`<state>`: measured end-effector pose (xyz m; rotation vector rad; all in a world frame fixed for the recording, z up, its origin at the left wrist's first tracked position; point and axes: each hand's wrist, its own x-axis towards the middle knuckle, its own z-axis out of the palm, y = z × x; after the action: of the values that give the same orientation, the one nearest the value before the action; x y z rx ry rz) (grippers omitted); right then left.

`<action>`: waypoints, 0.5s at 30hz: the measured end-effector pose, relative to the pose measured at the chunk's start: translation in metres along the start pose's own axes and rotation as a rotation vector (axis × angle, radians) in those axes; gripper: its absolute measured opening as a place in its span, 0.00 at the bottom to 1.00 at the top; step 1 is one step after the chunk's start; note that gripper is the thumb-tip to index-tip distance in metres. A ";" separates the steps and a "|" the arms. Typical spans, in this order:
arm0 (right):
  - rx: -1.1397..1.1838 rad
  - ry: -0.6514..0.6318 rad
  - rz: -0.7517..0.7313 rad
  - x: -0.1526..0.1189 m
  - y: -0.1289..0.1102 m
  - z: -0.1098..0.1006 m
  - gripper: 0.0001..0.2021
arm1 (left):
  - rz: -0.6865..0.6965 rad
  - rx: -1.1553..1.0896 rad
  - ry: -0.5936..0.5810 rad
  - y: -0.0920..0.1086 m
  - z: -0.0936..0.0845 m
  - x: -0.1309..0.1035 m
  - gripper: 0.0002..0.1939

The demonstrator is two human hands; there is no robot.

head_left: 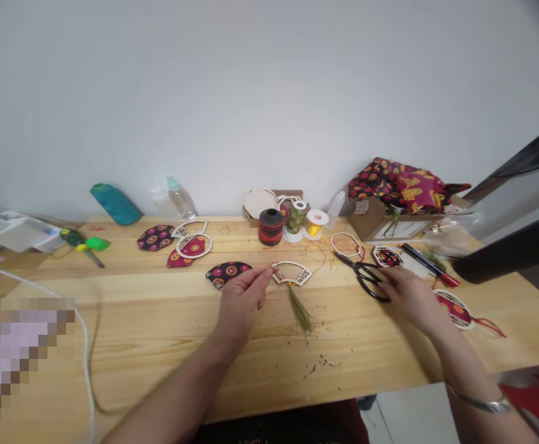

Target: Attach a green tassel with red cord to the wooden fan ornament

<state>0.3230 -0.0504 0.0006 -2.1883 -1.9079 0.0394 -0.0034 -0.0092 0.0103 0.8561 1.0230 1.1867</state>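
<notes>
My left hand point(242, 302) is closed in a pinch at the left end of a small fan-shaped wooden frame point(304, 275), where a thin red thread shows. An olive-green tassel point(300, 313) hangs from the frame's lower edge and lies toward me on the table. Just left of the fingertips is a black patterned fan-shaped piece point(223, 272), partly covered by the hand. Over on the right, my right hand point(412, 296) is closed on the black handles of a pair of scissors point(366, 271). The blades point left and away from me.
Thread spools point(270, 228) stand at the back middle. A cardboard box point(366, 225) topped with patterned fabric stands back right, near a black post point(505, 246). Markers point(429, 265) and a red oval ornament point(454, 308) lie right. A screwdriver point(82, 243) and white cable point(84, 333) are left.
</notes>
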 end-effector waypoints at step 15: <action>-0.078 -0.009 -0.002 -0.006 -0.015 -0.025 0.10 | 0.024 -0.010 0.026 -0.001 0.000 0.002 0.18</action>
<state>0.3115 -0.0586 0.0272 -2.2398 -1.9475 -0.0260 -0.0028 -0.0074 0.0094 0.8488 1.0289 1.2250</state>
